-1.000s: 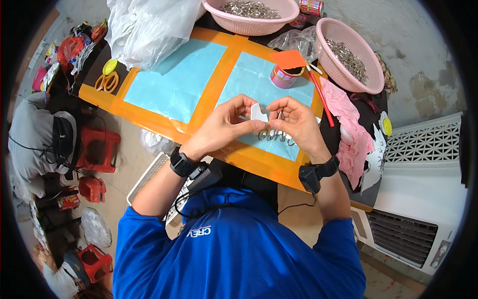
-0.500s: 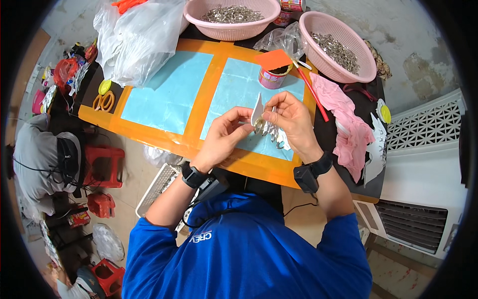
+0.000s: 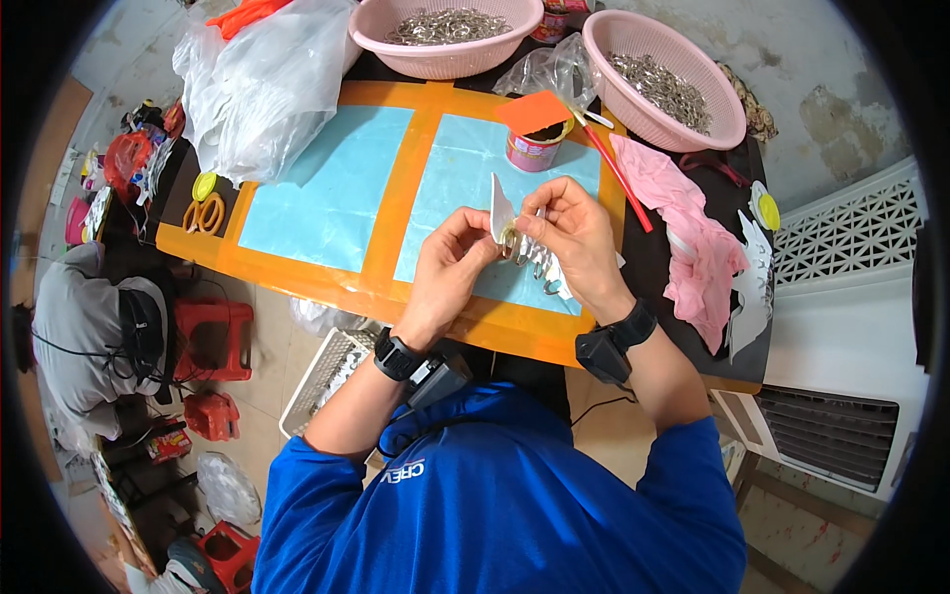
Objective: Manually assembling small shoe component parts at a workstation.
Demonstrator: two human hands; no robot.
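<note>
Over the blue and orange table covering, my left hand [image 3: 451,269] pinches the lower edge of a thin white piece [image 3: 501,210] with thumb and fingers. The piece stands up, leaning slightly to the left. My right hand [image 3: 574,244] is closed at its right side, thumb and forefinger together close to the same piece. A row of shiny metal clasps [image 3: 534,265] with white bits hangs between the hands, below the right thumb. My fingers partly hide how the clasps join the white piece.
Two pink baskets [image 3: 442,61] of metal clasps stand at the back. A small tub [image 3: 532,151] with an orange card sits beyond my hands. A red stick [image 3: 623,183] and pink cloth [image 3: 693,247] lie right. Scissors [image 3: 205,213] and a plastic bag [image 3: 259,94] are left.
The white piece now shows more of its broad face and leans farther left. Both hands keep their pinched grip, with small finger shifts. The whole view has shifted slightly.
</note>
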